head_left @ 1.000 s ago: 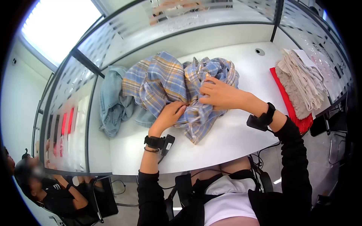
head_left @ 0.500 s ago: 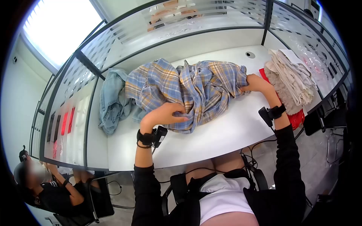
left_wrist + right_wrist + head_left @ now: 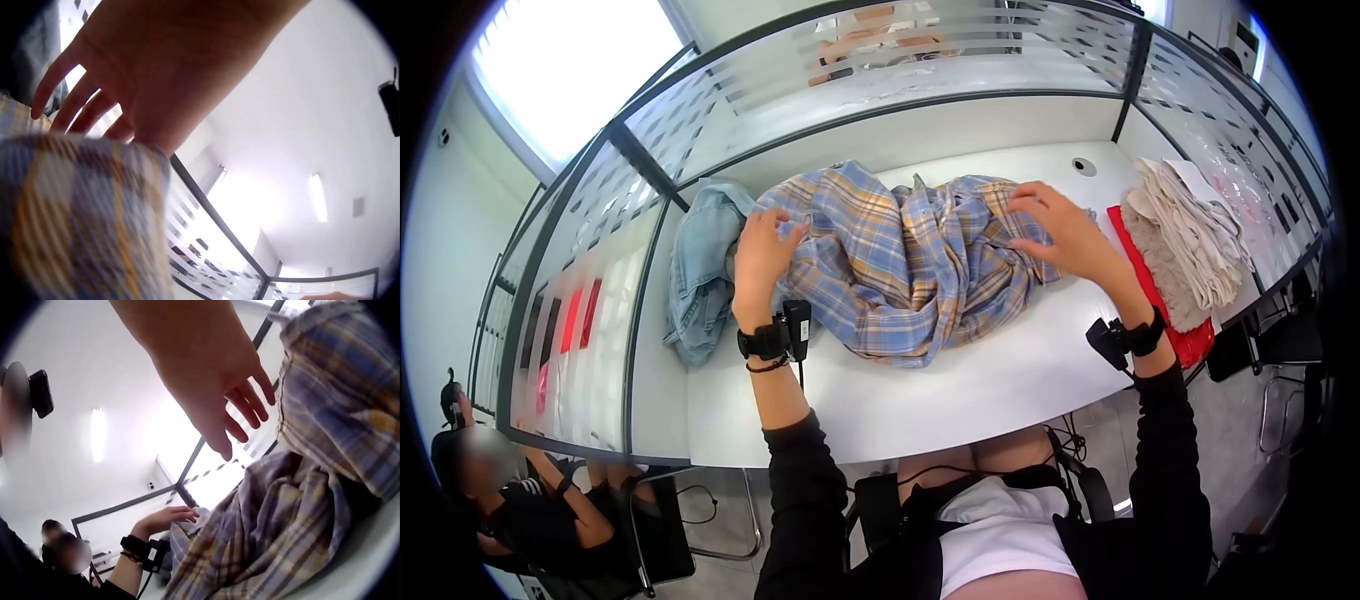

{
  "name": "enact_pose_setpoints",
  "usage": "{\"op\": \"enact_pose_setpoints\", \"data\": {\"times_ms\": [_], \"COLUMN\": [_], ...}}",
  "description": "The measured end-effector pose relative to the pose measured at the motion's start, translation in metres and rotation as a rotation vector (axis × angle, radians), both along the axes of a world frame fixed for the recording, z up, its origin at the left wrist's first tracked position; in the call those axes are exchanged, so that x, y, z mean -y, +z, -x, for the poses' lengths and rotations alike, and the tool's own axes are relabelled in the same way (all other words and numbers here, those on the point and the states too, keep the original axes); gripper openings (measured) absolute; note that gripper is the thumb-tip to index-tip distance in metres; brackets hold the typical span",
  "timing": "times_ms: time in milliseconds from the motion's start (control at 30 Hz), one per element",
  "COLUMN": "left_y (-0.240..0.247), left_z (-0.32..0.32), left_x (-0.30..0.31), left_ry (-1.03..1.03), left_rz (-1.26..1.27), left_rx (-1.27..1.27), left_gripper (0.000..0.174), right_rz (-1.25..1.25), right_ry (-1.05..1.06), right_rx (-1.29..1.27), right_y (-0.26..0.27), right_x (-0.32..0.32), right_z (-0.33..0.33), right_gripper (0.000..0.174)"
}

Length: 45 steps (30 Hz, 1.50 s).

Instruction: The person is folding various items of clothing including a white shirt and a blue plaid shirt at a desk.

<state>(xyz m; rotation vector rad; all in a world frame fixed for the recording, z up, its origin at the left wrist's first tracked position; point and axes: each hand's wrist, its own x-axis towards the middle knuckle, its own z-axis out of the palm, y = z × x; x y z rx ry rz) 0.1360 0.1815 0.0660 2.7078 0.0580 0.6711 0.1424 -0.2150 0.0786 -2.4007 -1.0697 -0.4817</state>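
A crumpled blue, yellow and white plaid shirt [image 3: 920,270] lies in a wide heap on the white table. At its left end is my left hand [image 3: 762,258], fingers spread and gripping nothing. The left wrist view has plaid cloth [image 3: 87,212] close in front, covering the fingertips of that hand [image 3: 144,75]. Over the shirt's right end, my right hand [image 3: 1068,232] holds its fingers loosely apart. The right wrist view shows this hand [image 3: 212,381] with nothing in it, beside a raised fold of the shirt [image 3: 344,394].
Light blue denim [image 3: 705,270] lies at the table's left, partly behind my left hand. On the right are folded beige cloths [image 3: 1195,235], a fluffy grey-brown piece [image 3: 1165,265] and red cloth [image 3: 1135,255]. Framed partitions [image 3: 930,95] enclose the table [image 3: 850,420]. Another person sits at lower left.
My right hand went right, spreading the bunched shirt that way, then released it and came back slightly. My left hand left the shirt's middle and moved to its left end.
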Motion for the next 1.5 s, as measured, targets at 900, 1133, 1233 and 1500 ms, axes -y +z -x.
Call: {"op": "enact_pose_setpoints", "data": {"times_ms": [900, 1133, 1233, 1500], "left_y": [0.000, 0.001, -0.006, 0.008], "left_z": [0.009, 0.010, 0.007, 0.011], "left_x": [-0.024, -0.015, -0.018, -0.008], "left_ry": [0.016, -0.147, -0.209, -0.086], "left_rz": [0.235, 0.106, 0.034, 0.156], "left_rx": [-0.381, -0.333, -0.247, -0.239], "left_gripper": [0.038, 0.036, 0.026, 0.016], "right_rz": [0.138, 0.101, 0.096, 0.105], "right_ry": [0.121, 0.140, 0.140, 0.126], "right_rx": [-0.181, -0.130, -0.129, -0.109], "right_y": [-0.079, -0.081, -0.083, -0.085], "right_x": [-0.075, -0.075, -0.075, -0.075], "right_z": [-0.020, -0.019, -0.020, -0.019], "right_gripper": [0.024, 0.022, 0.022, 0.022]}}
